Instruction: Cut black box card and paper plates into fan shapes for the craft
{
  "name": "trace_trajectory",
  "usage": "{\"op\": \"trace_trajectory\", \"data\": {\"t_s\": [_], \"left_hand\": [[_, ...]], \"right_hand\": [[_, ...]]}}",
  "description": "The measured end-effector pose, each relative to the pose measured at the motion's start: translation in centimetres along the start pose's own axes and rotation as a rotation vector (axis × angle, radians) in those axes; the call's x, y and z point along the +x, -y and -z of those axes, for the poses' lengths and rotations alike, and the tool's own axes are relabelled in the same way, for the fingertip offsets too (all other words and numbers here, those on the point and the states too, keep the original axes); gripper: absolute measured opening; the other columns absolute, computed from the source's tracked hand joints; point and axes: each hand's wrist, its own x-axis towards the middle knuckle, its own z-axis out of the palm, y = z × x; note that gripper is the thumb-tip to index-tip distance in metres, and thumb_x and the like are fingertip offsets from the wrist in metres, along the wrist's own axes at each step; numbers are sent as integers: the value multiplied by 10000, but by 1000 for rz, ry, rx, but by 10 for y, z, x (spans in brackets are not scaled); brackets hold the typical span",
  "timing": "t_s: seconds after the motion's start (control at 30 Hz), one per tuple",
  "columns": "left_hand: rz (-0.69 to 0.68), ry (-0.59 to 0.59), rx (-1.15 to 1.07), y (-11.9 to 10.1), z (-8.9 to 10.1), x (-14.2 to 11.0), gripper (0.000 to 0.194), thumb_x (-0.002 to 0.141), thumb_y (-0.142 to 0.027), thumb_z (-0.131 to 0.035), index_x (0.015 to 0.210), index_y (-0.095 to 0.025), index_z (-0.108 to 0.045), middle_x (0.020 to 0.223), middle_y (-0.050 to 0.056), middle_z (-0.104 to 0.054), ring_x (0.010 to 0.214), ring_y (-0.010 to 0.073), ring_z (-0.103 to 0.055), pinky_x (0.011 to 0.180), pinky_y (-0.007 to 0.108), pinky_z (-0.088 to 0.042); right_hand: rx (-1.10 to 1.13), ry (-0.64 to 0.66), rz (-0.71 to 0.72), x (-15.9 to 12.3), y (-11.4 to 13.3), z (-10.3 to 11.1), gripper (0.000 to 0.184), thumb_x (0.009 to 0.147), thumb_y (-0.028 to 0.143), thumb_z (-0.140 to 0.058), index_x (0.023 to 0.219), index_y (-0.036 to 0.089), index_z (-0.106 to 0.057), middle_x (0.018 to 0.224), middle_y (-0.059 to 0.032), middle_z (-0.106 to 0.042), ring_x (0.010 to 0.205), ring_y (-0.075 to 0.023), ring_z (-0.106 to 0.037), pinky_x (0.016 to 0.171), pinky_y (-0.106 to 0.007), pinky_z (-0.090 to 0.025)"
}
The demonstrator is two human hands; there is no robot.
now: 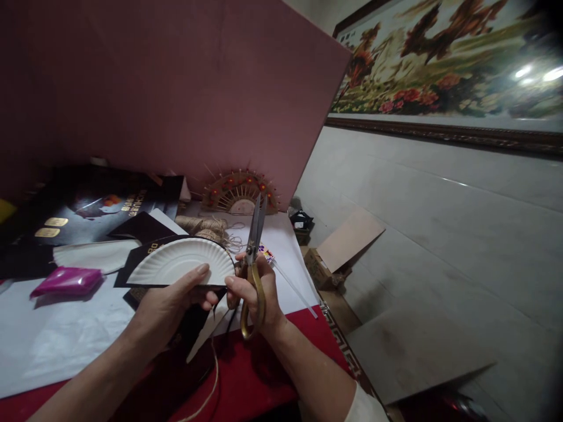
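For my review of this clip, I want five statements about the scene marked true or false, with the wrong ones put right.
1. The right hand holds the scissors. True.
2. The scissors' tips point down toward the person's lap. False: they point up and away from the person.
3. The left thumb lies on the white half plate. True.
4. The bright pink packet rests on the half plate. False: it lies left of it, on the white sheet.
5. The fan with red flowers is in the left hand. False: it stands beyond both hands.
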Motion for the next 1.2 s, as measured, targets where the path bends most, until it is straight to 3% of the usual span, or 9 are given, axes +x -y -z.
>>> {"op": "trace_trajectory", "data": {"t_s": [0.17, 0.3, 0.4, 0.63, 0.93, 1.2], "left_hand": [[-93, 0, -163, -8, 7, -2, 319, 700, -434, -727, 580, -141, -693, 544, 59, -636, 494, 133, -554, 514, 220, -486], [-150, -21, -226, -17, 14, -2, 291, 693, -385, -737, 519, -167, -652, 491, 42, -605, 473, 130, -536, 518, 218, -499], [-157, -31, -254, -20, 17, -2, 299, 626, -396, -780, 491, -175, -630, 459, 32, -581, 449, 129, -516, 492, 217, -495], [-150, -41, -273, -24, 15, -8, 353, 510, -432, -837, 461, -172, -604, 439, 15, -547, 444, 124, -512, 485, 207, -494], [-123, -120, -303, -30, 10, -12, 354, 372, -371, -883, 457, -138, -631, 462, 72, -628, 438, 129, -545, 467, 200, -501], [-128, -90, -284, -30, 9, -12, 363, 384, -393, -879, 460, -127, -644, 452, 64, -628, 414, 114, -540, 439, 177, -489]], "right_hand": [[29, 45, -6, -3, 7, 1, 507, 707, 501, -769, 990, 224, -454, 637, 71, -565, 427, -81, -517, 408, -186, -396], [11, 147, -191, -19, 27, 5, 739, 598, 769, -687, 1009, 205, -444, 703, 21, -600, 482, -97, -551, 438, -198, -435], [-80, 215, -317, -36, 40, 6, 813, 559, 846, -613, 1010, 188, -457, 690, 17, -582, 463, -80, -521, 420, -178, -394], [-295, 294, -397, -53, 40, -2, 848, 519, 897, -536, 954, 175, -448, 643, 43, -542, 425, -47, -468, 388, -143, -338], [-254, 274, -352, -47, 21, -3, 854, 526, 885, -556, 984, 176, -426, 654, 32, -572, 409, -49, -478, 349, -130, -344], [-271, 244, -335, -45, 21, -6, 886, 490, 903, -554, 988, 181, -429, 660, 36, -568, 412, -43, -470, 365, -134, -343]]}}
